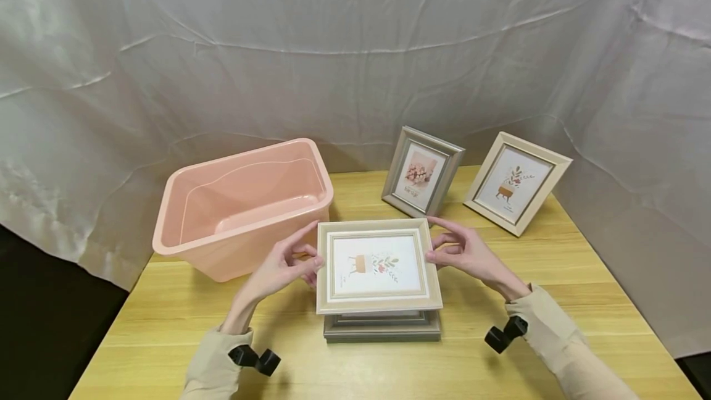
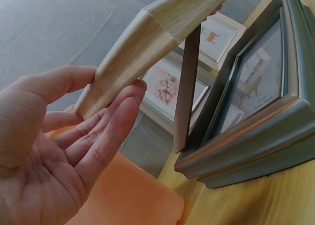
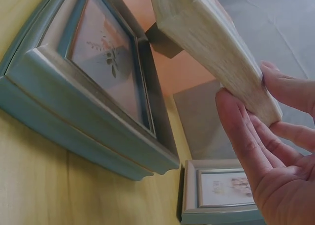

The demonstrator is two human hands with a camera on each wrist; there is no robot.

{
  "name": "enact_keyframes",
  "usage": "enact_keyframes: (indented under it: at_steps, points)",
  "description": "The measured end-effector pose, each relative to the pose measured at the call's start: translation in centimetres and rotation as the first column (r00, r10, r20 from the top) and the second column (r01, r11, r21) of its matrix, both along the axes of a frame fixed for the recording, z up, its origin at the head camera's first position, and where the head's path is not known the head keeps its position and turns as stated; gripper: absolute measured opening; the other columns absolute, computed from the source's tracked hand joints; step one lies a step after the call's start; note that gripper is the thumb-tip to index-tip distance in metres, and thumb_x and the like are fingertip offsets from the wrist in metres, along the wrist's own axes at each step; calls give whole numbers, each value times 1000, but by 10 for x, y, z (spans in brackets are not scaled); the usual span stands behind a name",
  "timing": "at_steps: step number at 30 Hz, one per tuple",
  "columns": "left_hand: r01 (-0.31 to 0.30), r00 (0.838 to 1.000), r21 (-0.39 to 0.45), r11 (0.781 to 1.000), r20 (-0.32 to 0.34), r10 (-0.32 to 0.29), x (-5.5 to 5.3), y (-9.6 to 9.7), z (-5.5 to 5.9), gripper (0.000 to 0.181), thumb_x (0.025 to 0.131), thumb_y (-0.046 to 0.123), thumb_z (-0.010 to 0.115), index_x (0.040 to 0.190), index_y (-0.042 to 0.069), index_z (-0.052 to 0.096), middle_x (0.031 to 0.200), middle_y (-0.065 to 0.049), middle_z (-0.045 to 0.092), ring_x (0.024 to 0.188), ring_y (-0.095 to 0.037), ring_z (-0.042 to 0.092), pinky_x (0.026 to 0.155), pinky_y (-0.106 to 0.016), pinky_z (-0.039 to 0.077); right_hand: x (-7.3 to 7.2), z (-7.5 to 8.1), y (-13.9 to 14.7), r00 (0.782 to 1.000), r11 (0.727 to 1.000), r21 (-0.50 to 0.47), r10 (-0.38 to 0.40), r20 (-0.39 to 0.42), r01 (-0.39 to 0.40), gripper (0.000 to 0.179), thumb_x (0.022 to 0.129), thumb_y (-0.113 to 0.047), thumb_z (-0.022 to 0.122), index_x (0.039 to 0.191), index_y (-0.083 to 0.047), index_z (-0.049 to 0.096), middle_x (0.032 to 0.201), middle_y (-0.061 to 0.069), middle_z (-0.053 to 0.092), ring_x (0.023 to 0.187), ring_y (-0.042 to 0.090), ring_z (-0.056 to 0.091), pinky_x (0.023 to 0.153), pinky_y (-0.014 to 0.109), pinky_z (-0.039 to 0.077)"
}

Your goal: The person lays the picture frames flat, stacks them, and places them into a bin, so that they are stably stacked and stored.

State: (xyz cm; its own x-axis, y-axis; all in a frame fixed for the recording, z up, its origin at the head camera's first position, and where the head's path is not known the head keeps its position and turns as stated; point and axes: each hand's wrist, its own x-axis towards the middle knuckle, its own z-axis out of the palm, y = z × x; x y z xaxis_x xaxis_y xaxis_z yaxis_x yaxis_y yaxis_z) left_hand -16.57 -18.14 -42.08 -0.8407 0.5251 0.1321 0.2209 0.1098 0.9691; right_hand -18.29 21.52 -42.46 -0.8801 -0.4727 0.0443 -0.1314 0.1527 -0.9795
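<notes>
Wooden table [image 1: 389,372] below; cream frame [image 1: 378,265] between left grip [image 1: 286,265] and right grip [image 1: 465,250], side edges pinched.

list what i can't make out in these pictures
- Lower frame: in the head view, its picture is mostly covered by the held frame.
- Tub: head view, near wall hides part of the floor.
- Back-right frame: head view, print too small to read.
- Right hand: right wrist view, cut off by right edge.

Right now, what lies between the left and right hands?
In the head view, the raised cream frame lies between the left hand and right hand, above a grey frame.
</notes>
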Motion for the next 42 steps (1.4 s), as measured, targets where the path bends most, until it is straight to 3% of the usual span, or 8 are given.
enact_keyframes:
  at_steps: [6,14,19,30,33,42]
  points:
    - [-5,999,-38,999,41,6,1,2,-2,79,97,5,64,161,4,16,103,-32,67,67,-37,72,68,-61,60,1,-7,1,999,1000,13,0,32,0,82,90,-3,72,157,3,25,104,8,68,82,16,75,79,42,64]
    - [10,996,-54,998,84,-5,1,2,-6,80,97,7,64,161,3,15,107,-33,66,68,-31,73,70,-64,58,1,-14,3,998,1000,20,12,60,-14,82,90,-4,72,157,3,25,106,12,66,83,17,75,80,40,64]
    - [17,993,-58,998,115,-11,0,3,-11,81,97,7,65,161,2,14,106,-30,66,68,-34,73,70,-67,57,1,-19,4,997,999,31,23,77,-25,84,90,-6,73,157,4,23,108,15,66,84,18,75,80,41,64]
    - [38,986,-79,996,165,-24,0,5,-19,81,97,10,66,160,3,16,113,-32,62,71,-43,72,70,-64,59,1,-31,9,996,997,45,57,69,-60,83,90,-6,73,156,4,23,109,23,66,86,20,75,83,48,63]
    - [44,984,-83,996,173,-29,1,6,-22,79,97,10,65,160,4,17,114,-30,60,71,-46,71,70,-63,59,1,-34,10,997,996,61,60,57,-64,82,90,-7,73,156,4,25,109,25,67,87,20,75,84,45,63]
    - [46,981,-111,993,192,-24,1,5,-27,79,98,11,64,160,2,15,115,-27,57,71,-39,73,71,-59,61,0,-39,10,996,994,78,78,52,-82,82,91,-9,73,156,4,26,111,31,66,86,19,75,83,41,63]
